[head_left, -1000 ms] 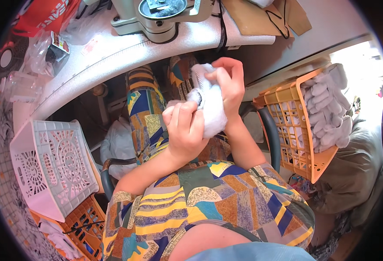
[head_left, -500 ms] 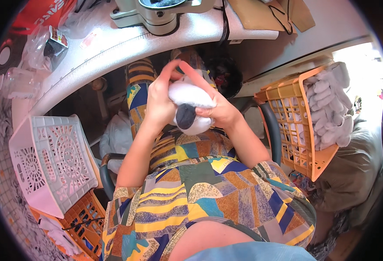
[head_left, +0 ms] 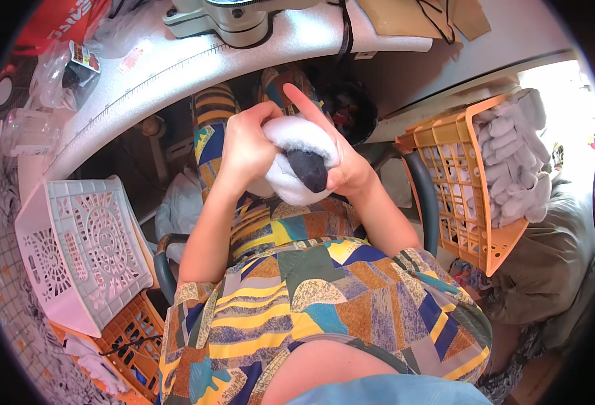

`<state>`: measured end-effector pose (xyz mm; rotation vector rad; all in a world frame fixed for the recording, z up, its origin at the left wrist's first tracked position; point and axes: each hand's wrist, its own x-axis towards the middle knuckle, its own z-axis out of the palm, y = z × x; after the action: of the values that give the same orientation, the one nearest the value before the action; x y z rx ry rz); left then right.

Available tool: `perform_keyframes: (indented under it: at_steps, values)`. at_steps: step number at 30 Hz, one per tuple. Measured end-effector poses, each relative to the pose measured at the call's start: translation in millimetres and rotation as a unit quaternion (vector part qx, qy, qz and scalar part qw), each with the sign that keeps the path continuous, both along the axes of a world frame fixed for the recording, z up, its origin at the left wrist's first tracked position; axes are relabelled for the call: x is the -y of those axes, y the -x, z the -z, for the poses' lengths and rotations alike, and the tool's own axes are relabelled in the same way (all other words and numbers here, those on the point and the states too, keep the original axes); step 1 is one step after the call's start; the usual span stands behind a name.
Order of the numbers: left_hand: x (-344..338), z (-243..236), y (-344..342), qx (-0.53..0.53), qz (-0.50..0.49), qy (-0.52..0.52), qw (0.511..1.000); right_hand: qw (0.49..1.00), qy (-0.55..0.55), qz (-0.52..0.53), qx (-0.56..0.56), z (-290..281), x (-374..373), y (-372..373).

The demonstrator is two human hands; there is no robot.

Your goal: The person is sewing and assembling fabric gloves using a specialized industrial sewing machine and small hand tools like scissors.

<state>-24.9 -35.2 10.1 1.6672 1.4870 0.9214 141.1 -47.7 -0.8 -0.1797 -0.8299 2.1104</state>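
1. Plainly, the white-covered table [head_left: 297,40] lies ahead of the left hand [head_left: 249,148] and the right hand [head_left: 351,169], apart from them, so it cannot support what they hold; a slack grip could let that drop onto the patterned clothes [head_left: 338,297] below.
2. To the right of the right hand, the orange basket [head_left: 500,246] is heaped with pale fluffy pieces [head_left: 513,155]. A wide swing of the right elbow might jolt it and spill some.
3. Left of the left forearm sits the pale crate [head_left: 105,229], propped at a slant; an outward knock there could make it slide.
4. Just beyond the right hand is a dark, round thing, perhaps a bin [head_left: 365,125], though shadow makes it hard to read. Anything slipping forward might end up there.
5. Between the palms, over the lap, is the white fluffy piece [head_left: 304,138]. Both hands are clamped on it from opposite sides, the right one with a finger stretched straight out. Pulling unevenly could twist it or strain a seam.
6. Smallest, the black part [head_left: 306,169] shows in the fold between the hands, near the right thumb; careless squeezing could bunch it or push it crooked.
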Motion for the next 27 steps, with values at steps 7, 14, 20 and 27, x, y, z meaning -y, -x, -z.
perform_keyframes:
  at_steps: [7, 14, 20, 27]
  values:
    - [44.7, -15.2, -33.4, -0.283, -0.004, -0.345, 0.895, 0.795, -0.131, 0.404, 0.434, 9.6, -18.0, -7.9]
    - [31.2, -10.5, -24.8, -0.231, -0.052, -0.399, 0.886, 0.557, -0.508, 0.448, 0.481, -15.5, -7.4, -8.2]
    - [36.5, -5.4, -34.2, -0.245, -0.069, -0.428, 0.867, 0.580, -0.547, 0.442, 0.411, -14.4, -14.4, -10.2]
    - [47.3, -7.0, -47.0, -0.170, -0.004, -0.416, 0.893, 0.529, -0.466, 0.544, 0.455, -12.2, -14.3, -2.6]
